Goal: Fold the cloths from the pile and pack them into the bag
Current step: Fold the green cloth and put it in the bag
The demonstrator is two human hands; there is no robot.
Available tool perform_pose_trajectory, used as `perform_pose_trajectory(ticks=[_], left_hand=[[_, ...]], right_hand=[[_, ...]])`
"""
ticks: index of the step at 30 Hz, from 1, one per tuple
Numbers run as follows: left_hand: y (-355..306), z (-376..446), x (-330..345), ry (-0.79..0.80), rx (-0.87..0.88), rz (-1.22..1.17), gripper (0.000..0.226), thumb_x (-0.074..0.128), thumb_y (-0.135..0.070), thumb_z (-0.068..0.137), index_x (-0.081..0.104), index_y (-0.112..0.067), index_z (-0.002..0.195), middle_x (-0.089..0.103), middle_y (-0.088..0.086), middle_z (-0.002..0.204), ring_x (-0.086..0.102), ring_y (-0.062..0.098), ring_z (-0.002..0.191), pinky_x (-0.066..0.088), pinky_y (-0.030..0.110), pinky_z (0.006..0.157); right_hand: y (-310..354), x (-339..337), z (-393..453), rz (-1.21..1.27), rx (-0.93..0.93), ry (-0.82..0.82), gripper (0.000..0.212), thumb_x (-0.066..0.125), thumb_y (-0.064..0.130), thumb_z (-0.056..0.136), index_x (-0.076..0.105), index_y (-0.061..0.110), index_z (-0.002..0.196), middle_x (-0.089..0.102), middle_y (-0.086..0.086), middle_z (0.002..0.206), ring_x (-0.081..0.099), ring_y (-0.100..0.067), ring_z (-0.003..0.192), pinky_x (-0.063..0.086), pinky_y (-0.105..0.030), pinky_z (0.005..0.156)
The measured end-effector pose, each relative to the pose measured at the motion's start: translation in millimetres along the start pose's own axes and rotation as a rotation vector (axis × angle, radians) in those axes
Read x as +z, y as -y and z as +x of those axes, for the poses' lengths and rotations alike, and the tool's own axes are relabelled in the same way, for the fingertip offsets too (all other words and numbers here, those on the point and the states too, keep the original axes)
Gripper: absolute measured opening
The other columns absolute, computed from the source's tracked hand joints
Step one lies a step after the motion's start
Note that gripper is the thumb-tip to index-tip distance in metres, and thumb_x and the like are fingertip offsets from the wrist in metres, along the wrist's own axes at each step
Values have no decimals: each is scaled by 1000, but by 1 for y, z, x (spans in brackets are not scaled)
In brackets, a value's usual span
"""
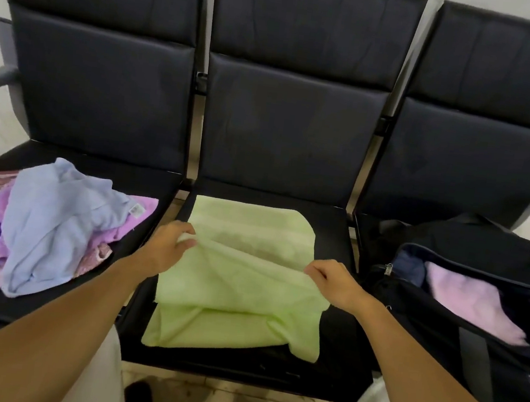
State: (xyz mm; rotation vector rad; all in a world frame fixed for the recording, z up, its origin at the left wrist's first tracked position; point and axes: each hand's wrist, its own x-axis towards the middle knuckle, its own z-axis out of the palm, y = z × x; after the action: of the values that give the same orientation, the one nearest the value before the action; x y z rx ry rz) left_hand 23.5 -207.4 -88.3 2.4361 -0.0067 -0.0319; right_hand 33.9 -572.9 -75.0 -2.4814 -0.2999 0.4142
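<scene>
A light green cloth (241,284) lies spread on the middle seat, its near part lifted and doubled over. My left hand (167,246) pinches the cloth's raised edge on the left. My right hand (330,282) pinches the same edge on the right. The pile of cloths (56,226) sits on the left seat, with a light blue cloth on top of pink, purple and patterned ones. An open dark bag (485,345) rests on the right seat, with a pink cloth (470,300) and a dark blue one inside.
Three dark padded seats (283,143) in a row form the work surface, with metal armrests at both ends. My shoes (139,398) stand on the tiled floor below the middle seat's front edge.
</scene>
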Motion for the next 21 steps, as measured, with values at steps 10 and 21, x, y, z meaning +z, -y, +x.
perform_pose_trajectory(ticks=[10,21], left_hand=[[-10,58,12,-3,70,139,10,61,-24,94,65,-17,100,62,2,104,59,20,97,48,34,84],[-21,71,15,44,-21,258,28,60,-41,92,65,-19,108,64,2,103,60,21,87,52,39,80]], right_hand=[[9,24,51,-57,79,146,28,60,48,95,67,21,97,65,-1,87,61,-14,80,47,-28,71],[51,94,58,-426,8,438,36,74,55,79,62,22,88,58,1,93,58,-22,83,42,-30,68]])
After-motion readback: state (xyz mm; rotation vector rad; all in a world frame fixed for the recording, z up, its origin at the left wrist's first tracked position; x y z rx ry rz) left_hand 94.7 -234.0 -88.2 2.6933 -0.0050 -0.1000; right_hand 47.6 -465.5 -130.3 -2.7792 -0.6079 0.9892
